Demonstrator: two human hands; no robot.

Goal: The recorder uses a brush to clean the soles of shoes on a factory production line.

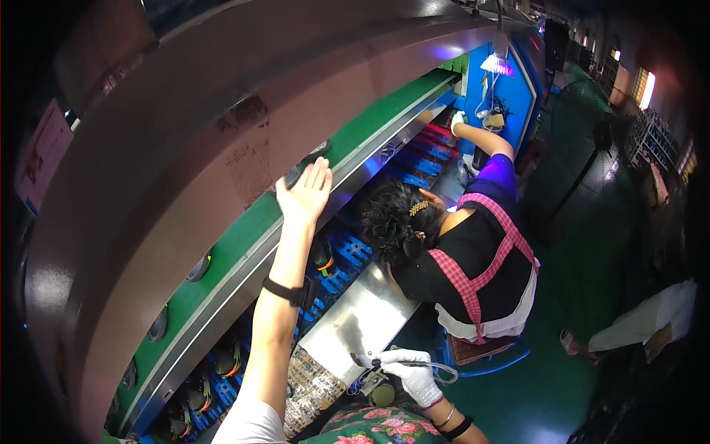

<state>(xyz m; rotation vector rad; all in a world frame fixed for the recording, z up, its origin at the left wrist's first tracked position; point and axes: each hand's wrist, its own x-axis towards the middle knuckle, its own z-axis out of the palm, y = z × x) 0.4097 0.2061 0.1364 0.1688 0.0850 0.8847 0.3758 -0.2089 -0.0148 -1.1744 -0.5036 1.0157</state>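
My left hand [305, 194] is bare, its fingers stretched out over the green conveyor belt [244, 231]. Close by its fingertips, a dark shoe piece [318, 151] lies on the belt, and another [290, 176] is partly covered by the hand. My right hand [411, 376] wears a white glove. Its fingers are closed round a brush [365, 361] with a thin hose trailing to the right. The brush tip is just over the edge of a metal worktop [362, 314]. A small round olive-coloured container [382, 395] sits below this hand.
Ahead, a seated co-worker [473, 259] reaches to the line with a gloved hand [458, 123]. Blue racks [351, 248] carry dark shoes [322, 255] under the belt. A curved brown machine hood [170, 148] overhangs the left. A lamp [498, 64] hangs at the far end.
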